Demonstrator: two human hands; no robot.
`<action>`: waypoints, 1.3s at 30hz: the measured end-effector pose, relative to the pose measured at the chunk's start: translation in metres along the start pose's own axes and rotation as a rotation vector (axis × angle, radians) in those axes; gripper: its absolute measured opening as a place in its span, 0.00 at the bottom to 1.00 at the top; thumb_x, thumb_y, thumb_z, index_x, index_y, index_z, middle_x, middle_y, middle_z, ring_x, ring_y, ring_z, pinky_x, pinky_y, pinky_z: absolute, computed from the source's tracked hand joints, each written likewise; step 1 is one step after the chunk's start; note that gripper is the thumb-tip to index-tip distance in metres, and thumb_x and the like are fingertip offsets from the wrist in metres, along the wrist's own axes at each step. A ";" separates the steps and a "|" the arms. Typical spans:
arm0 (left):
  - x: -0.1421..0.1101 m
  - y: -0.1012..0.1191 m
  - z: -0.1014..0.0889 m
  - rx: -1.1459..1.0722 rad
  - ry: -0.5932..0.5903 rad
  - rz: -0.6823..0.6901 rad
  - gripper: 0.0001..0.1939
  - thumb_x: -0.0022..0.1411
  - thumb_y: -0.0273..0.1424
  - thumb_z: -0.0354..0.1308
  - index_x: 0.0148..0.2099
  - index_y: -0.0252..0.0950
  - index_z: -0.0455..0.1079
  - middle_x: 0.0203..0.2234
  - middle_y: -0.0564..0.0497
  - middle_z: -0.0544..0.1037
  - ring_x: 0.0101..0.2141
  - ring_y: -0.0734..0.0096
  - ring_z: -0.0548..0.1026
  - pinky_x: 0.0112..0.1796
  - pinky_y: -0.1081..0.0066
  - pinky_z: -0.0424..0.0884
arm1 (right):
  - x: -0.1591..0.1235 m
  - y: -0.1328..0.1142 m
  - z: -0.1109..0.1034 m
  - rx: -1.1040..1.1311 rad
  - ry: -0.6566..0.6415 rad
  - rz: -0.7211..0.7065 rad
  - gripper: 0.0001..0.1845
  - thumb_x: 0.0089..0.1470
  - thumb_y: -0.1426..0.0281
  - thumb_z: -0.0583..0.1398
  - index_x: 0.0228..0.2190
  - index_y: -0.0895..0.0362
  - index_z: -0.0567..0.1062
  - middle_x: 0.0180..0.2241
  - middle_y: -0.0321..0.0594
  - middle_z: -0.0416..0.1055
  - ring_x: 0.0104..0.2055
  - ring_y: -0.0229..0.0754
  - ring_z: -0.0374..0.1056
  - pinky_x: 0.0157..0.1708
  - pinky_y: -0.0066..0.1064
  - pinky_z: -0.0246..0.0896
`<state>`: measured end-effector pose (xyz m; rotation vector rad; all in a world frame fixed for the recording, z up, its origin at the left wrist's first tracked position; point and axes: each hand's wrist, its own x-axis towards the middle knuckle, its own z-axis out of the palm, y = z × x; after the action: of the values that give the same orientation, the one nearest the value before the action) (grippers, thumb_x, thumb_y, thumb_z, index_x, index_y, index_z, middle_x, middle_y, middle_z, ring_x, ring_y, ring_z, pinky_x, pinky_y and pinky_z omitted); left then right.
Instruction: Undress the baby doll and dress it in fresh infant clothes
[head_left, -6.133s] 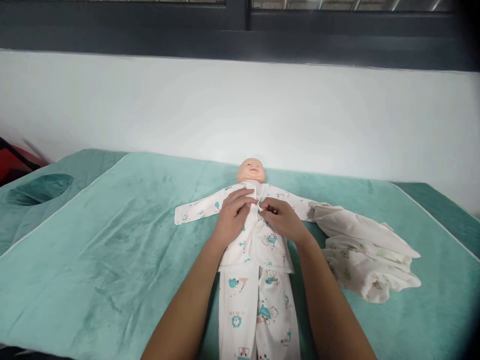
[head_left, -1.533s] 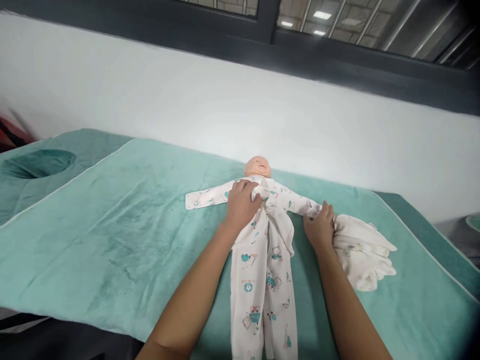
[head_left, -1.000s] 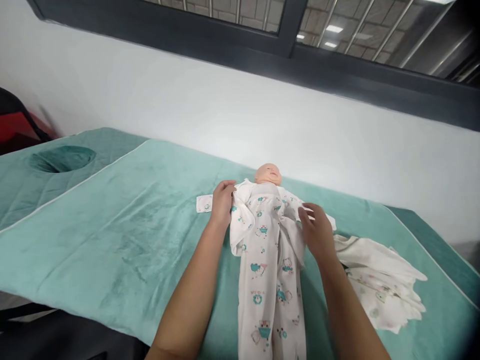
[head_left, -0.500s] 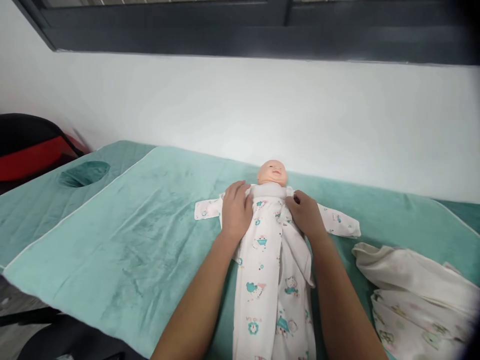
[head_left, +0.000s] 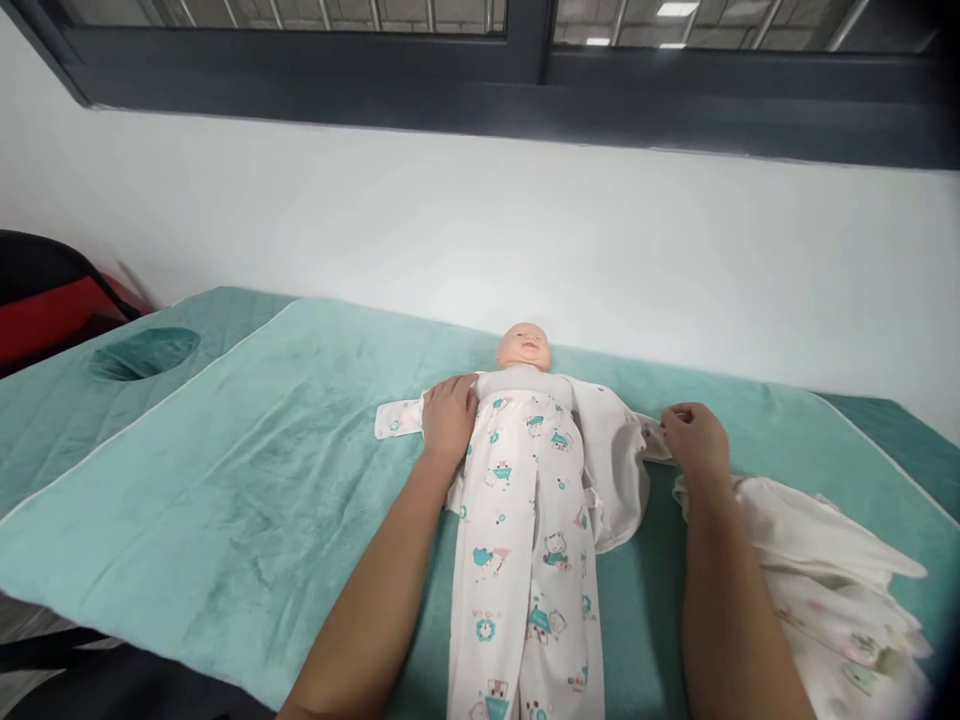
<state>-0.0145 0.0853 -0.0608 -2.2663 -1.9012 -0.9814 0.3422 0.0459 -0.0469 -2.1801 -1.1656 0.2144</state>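
Observation:
A baby doll (head_left: pixel 524 347) lies on its back on a green bed cover, its head by the wall. White printed baby pants (head_left: pixel 517 560) cover its front up to the chest. Under it a white baby shirt (head_left: pixel 615 470) is spread, with a sleeve out to each side. My left hand (head_left: pixel 448 418) lies on the left side of the shirt at the doll's shoulder, fingers extended. My right hand (head_left: pixel 696 438) pinches the right sleeve (head_left: pixel 654 440) near its end; the fingertips partly hide the cloth.
A crumpled pile of white printed cloth (head_left: pixel 832 590) lies at the right, beside my right forearm. The green bed (head_left: pixel 247 480) has a round face hole (head_left: pixel 146 353) at its left end. A white wall and a dark window frame stand behind. A red and black object (head_left: pixel 60 300) is far left.
My right hand has moved right from the doll's chest to the sleeve end. The shirt's right side now spreads outward. My left hand stays at the doll's shoulder. The view has shifted slightly.

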 end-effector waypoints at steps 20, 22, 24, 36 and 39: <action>0.015 -0.020 -0.009 0.182 -0.186 -0.144 0.19 0.70 0.32 0.41 0.52 0.40 0.72 0.43 0.44 0.80 0.44 0.57 0.77 0.43 0.63 0.66 | -0.032 -0.042 0.055 -0.090 -0.148 -0.513 0.25 0.67 0.55 0.45 0.50 0.54 0.74 0.48 0.46 0.75 0.51 0.49 0.68 0.50 0.39 0.56; 0.017 -0.027 -0.011 0.166 -0.191 -0.199 0.19 0.69 0.32 0.42 0.51 0.41 0.73 0.42 0.45 0.81 0.43 0.57 0.77 0.41 0.63 0.66 | -0.031 -0.042 0.055 -0.096 -0.155 -0.447 0.27 0.67 0.54 0.43 0.44 0.54 0.77 0.45 0.46 0.76 0.47 0.48 0.69 0.45 0.36 0.57; 0.018 -0.030 -0.012 0.138 -0.182 -0.219 0.19 0.69 0.32 0.42 0.51 0.42 0.74 0.42 0.46 0.81 0.43 0.57 0.77 0.41 0.64 0.67 | -0.033 -0.043 0.055 -0.064 -0.122 -0.401 0.28 0.66 0.54 0.44 0.40 0.55 0.78 0.42 0.47 0.77 0.45 0.48 0.69 0.43 0.35 0.57; 0.016 -0.033 -0.011 0.015 -0.158 -0.226 0.17 0.69 0.32 0.44 0.51 0.44 0.73 0.43 0.48 0.81 0.44 0.58 0.77 0.42 0.64 0.66 | -0.088 -0.173 0.059 0.114 -0.439 -0.958 0.13 0.61 0.65 0.56 0.44 0.54 0.75 0.47 0.41 0.75 0.52 0.45 0.67 0.53 0.35 0.58; 0.016 -0.035 -0.011 0.013 -0.159 -0.200 0.17 0.70 0.33 0.44 0.51 0.44 0.73 0.43 0.48 0.81 0.44 0.59 0.77 0.41 0.64 0.66 | -0.089 -0.217 0.080 -0.238 -0.587 -1.166 0.12 0.60 0.71 0.54 0.40 0.57 0.76 0.44 0.46 0.76 0.48 0.48 0.68 0.48 0.36 0.59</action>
<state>-0.0496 0.1041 -0.0575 -2.2429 -2.2281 -0.8239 0.1075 0.0985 0.0102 -1.2749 -2.6729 0.1973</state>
